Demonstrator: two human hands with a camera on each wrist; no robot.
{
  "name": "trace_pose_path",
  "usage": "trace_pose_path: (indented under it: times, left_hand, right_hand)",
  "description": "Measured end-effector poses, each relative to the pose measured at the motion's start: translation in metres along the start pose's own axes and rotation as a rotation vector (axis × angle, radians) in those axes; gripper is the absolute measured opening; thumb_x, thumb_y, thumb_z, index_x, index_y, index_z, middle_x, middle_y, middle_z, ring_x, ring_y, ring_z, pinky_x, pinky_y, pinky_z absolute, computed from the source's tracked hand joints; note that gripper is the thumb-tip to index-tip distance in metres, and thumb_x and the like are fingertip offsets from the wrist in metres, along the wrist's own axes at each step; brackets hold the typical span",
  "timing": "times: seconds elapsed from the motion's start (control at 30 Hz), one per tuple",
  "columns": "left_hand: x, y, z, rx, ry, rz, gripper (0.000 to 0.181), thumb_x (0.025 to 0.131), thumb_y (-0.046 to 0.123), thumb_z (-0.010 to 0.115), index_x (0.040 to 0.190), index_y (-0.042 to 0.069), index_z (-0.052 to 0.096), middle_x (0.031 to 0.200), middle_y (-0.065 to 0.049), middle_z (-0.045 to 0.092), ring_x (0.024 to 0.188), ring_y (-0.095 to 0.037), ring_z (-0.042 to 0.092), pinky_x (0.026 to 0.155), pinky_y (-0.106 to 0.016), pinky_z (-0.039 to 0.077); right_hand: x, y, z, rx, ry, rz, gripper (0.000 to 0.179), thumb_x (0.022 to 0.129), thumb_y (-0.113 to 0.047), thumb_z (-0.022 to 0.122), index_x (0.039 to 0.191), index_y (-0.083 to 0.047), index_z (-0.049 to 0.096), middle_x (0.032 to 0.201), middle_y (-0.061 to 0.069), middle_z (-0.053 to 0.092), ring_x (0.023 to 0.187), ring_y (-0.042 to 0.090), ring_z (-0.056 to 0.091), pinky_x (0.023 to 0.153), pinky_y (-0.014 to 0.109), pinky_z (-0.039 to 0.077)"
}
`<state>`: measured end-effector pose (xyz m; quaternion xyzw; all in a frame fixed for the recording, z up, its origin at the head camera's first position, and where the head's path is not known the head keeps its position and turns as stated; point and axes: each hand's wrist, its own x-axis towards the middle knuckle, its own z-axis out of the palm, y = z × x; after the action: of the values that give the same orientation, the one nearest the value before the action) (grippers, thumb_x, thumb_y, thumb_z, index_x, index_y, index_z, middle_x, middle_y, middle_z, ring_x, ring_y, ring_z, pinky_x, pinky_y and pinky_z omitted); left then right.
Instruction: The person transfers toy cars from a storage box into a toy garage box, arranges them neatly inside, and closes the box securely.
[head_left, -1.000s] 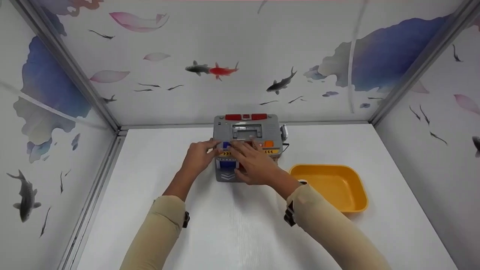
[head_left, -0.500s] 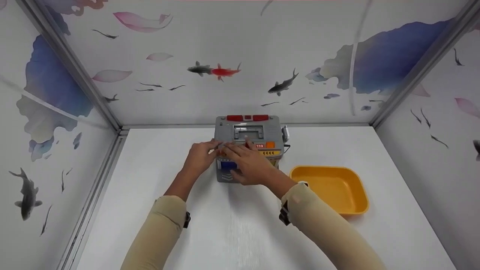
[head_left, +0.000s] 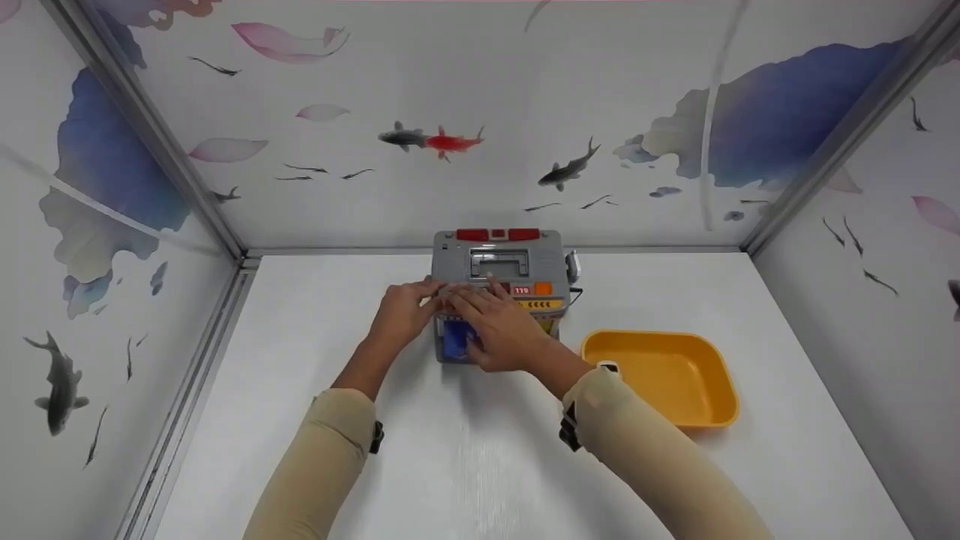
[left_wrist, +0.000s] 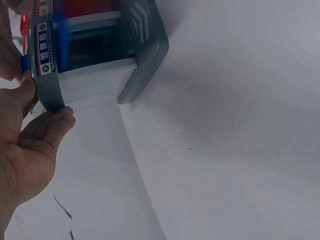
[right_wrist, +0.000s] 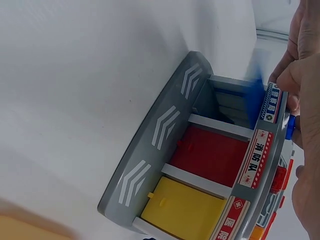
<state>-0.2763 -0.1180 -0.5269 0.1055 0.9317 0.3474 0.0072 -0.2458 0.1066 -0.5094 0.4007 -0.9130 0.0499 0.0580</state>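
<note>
A grey toy garage stands against the back wall, with door bays along its front. My left hand grips its left upper corner, thumb on the top edge and fingers against the side in the left wrist view. My right hand reaches over the front edge, its extended fingers at the blue button on top. The blue door is swung out from its bay and blurred in both wrist views. Beside that bay, the red door and yellow door are closed.
A yellow tray sits on the white table to the right of the toy, close to the right forearm. White printed walls rise behind and on both sides. A silver handle-like part sticks out from the toy's right side.
The right hand has shifted slightly left over the toy's front edge, uncovering the 119 label. The blue door has swung outward, covering the chevrons before it. The left hand keeps its grip.
</note>
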Motion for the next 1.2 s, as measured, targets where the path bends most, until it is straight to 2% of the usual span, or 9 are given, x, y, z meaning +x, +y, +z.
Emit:
trace_pose_path:
  times: [0.2,0.33,0.53,0.63,0.77,0.97,1.2]
  left_hand:
    - [0.000,0.000,0.001,-0.006,0.000,-0.009,0.041,0.110,0.027,0.072,0.151,0.019,0.070,0.159,-0.013,0.062,0.148,-0.034,0.062,0.123,-0.053,0.054]
    - [0.000,0.000,0.002,-0.019,-0.003,-0.004,0.041,0.110,0.027,0.072,0.150,0.019,0.070,0.158,-0.013,0.062,0.149,-0.034,0.062,0.124,-0.053,0.053]
    - [0.000,0.001,0.002,-0.036,-0.020,-0.030,0.044,0.110,0.034,0.071,0.151,0.020,0.069,0.159,-0.012,0.061,0.151,-0.035,0.060,0.125,-0.054,0.051]
    - [0.001,0.002,0.001,-0.054,-0.028,-0.059,0.046,0.110,0.039,0.071,0.152,0.021,0.069,0.162,-0.010,0.059,0.153,-0.034,0.058,0.126,-0.054,0.050]
    - [0.000,0.002,0.000,-0.062,-0.027,-0.066,0.048,0.109,0.042,0.071,0.152,0.020,0.068,0.162,-0.011,0.058,0.153,-0.033,0.058,0.126,-0.053,0.050]
    - [-0.001,0.001,0.000,-0.060,-0.020,-0.035,0.050,0.109,0.042,0.071,0.152,0.017,0.069,0.161,-0.014,0.059,0.153,-0.034,0.058,0.128,-0.053,0.049]
    - [0.000,0.000,-0.001,-0.062,-0.025,-0.035,0.049,0.109,0.040,0.071,0.152,0.017,0.068,0.161,-0.014,0.059,0.154,-0.035,0.057,0.128,-0.053,0.048]
  right_hand:
    - [-0.005,0.003,-0.001,0.000,-0.036,0.013,0.082,0.103,-0.030,0.066,0.175,-0.012,0.031,0.181,0.008,0.039,0.169,0.028,0.035,0.139,0.070,0.019]
    - [-0.012,0.005,-0.001,0.008,-0.031,-0.004,0.082,0.106,-0.037,0.065,0.176,-0.016,0.028,0.183,0.007,0.033,0.170,0.029,0.032,0.138,0.071,0.018]
    - [-0.028,0.012,-0.008,0.018,0.020,-0.011,0.079,0.107,-0.064,0.058,0.174,-0.028,0.037,0.180,0.004,0.040,0.167,0.031,0.039,0.136,0.076,0.022]
    - [-0.038,0.017,-0.014,0.006,0.039,-0.018,0.076,0.106,-0.068,0.057,0.171,-0.032,0.043,0.177,0.005,0.045,0.164,0.033,0.043,0.135,0.073,0.029]
    - [-0.055,0.025,-0.018,-0.011,0.063,-0.021,0.073,0.104,-0.067,0.061,0.167,-0.032,0.049,0.174,0.005,0.049,0.161,0.033,0.047,0.132,0.072,0.035]
    - [-0.081,0.041,-0.019,-0.036,0.105,-0.008,0.072,0.100,-0.062,0.070,0.161,-0.027,0.057,0.168,0.006,0.056,0.154,0.032,0.053,0.127,0.072,0.041]
    - [-0.108,0.057,-0.023,0.013,0.142,0.026,0.068,0.096,-0.055,0.078,0.155,-0.026,0.062,0.162,0.009,0.061,0.146,0.035,0.059,0.120,0.069,0.048]
